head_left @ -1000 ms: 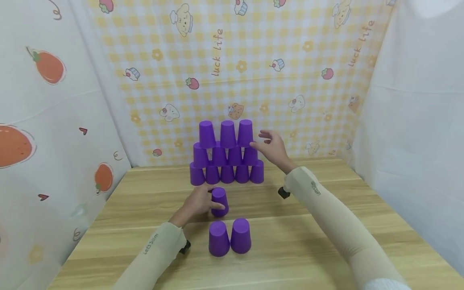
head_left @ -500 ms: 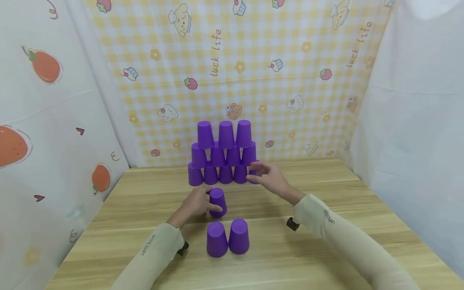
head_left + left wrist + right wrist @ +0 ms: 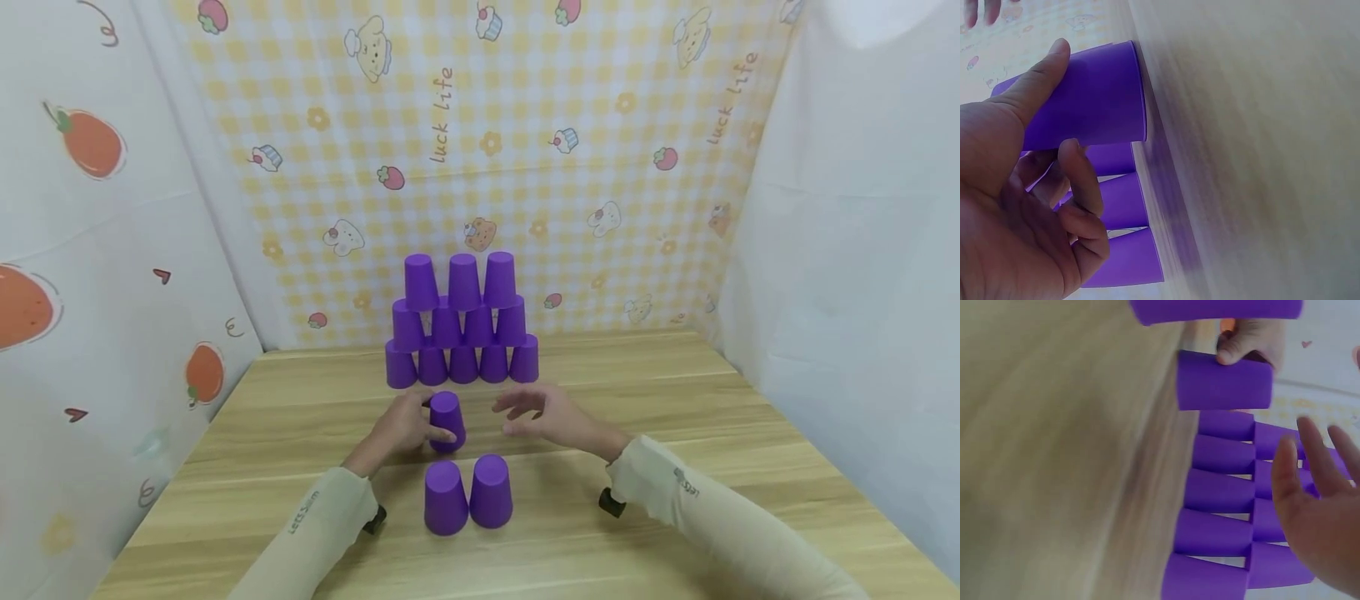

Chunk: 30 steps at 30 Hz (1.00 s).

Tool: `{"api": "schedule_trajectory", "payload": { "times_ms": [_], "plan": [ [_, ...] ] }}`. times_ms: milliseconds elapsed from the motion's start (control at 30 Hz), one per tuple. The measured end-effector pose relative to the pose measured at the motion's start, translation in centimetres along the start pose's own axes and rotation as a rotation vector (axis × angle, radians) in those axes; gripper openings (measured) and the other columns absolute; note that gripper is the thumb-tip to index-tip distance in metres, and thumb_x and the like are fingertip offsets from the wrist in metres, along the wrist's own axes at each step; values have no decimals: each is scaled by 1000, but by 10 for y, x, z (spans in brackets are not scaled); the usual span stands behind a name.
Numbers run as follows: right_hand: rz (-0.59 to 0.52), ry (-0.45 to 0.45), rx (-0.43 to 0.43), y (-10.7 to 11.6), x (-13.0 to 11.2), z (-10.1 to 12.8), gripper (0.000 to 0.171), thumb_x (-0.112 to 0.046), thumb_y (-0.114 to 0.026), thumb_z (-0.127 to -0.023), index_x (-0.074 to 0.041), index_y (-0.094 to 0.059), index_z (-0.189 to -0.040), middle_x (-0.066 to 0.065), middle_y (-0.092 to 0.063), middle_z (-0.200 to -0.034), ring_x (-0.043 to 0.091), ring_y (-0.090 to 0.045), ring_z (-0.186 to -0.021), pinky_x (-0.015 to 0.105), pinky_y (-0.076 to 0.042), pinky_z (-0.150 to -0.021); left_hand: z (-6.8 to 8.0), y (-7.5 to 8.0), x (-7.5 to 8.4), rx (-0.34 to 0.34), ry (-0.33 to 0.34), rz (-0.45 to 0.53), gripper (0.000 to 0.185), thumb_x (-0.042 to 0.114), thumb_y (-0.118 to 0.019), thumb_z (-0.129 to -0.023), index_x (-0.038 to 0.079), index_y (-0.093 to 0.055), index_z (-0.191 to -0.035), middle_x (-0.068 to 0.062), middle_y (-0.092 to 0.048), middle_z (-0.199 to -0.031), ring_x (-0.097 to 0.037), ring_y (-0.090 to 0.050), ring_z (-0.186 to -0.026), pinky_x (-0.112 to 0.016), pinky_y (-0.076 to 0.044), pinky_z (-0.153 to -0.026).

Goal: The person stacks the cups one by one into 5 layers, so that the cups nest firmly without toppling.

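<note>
My left hand (image 3: 402, 425) grips an upside-down purple cup (image 3: 447, 422) from its left side. In the left wrist view the thumb (image 3: 1038, 81) lies along one side of this cup and a fingertip meets the opposite side. To the right of the cup, my right hand (image 3: 551, 417) hovers over the table with fingers loosely spread and nothing in them. Behind both hands stands a stepped wall of upside-down purple cups, with a top row of three that includes a middle cup (image 3: 464, 283); its lower rows hold several each, such as a bottom cup (image 3: 401, 365).
Two more upside-down purple cups, a left one (image 3: 446, 498) and a right one (image 3: 491, 492), stand side by side nearer the front. Everything is on a wood-grain table (image 3: 675, 467). A patterned cloth (image 3: 600, 183) hangs behind it, with white cloths at both sides.
My right hand has come down from beside the top row of the stacked cups, toward the front, to the right of the gripped cup. The left hand keeps its hold in place.
</note>
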State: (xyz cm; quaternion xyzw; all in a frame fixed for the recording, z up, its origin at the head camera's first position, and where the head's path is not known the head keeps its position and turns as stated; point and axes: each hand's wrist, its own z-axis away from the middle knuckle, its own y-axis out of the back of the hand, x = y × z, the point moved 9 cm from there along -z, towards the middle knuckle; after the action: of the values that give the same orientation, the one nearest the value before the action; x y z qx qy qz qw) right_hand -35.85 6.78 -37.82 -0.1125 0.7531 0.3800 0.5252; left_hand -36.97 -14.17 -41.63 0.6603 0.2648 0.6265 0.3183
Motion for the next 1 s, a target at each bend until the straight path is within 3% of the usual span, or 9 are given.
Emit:
{"api": "schedule_trajectory", "payload": {
  "times_ms": [167,333,433,533,833,1000],
  "plan": [
    [-32,7,-197,-22,11,7,50,-24,-78,-86,-5,-62,-130,7,-67,-126,41,-59,-114,40,-54,-89,0,0,0,0,-10,-6,66,34,-92,-65,15,-67,-123,-5,-70,-119,-32,-60,-118,-53,-46,-101],
    [-31,38,-341,-38,10,12,58,-22,-83,-80,-4,-61,-131,7,-65,-128,26,-63,-111,45,-55,-85,0,0,-1,5,2,-27,68,34,-92,-65,14,-66,-125,-8,-68,-122,-33,-60,-118,-54,-46,-100],
    [1,10,-364,-46,12,13,59,-13,-85,-76,-6,-62,-130,1,-67,-124,17,-64,-108,43,-56,-83,0,1,-2,8,17,-24,69,33,-92,-65,14,-65,-126,-8,-69,-121,-33,-60,-117,-54,-46,-100],
    [20,-7,-374,-51,16,13,60,-12,-86,-73,-9,-64,-129,-2,-69,-118,15,-64,-107,38,-57,-80,-2,0,-4,6,28,-24,72,33,-92,-64,13,-64,-127,-9,-68,-122,-33,-60,-117,-53,-46,-100],
    [21,24,-404,-60,21,12,57,-10,-87,-73,-7,-66,-126,-4,-69,-114,13,-64,-105,40,-57,-85,-7,-2,-7,0,34,-34,78,34,-93,-63,11,-62,-131,-12,-67,-125,-34,-60,-118,-53,-46,-101],
    [-2,39,-399,-59,22,10,57,-9,-85,-75,-6,-64,-128,-1,-70,-115,14,-65,-104,38,-57,-84,-8,-3,-12,1,52,-33,76,32,-93,-62,12,-63,-129,-11,-68,-122,-25,-66,-99,-49,-50,-95]
  ]
}}
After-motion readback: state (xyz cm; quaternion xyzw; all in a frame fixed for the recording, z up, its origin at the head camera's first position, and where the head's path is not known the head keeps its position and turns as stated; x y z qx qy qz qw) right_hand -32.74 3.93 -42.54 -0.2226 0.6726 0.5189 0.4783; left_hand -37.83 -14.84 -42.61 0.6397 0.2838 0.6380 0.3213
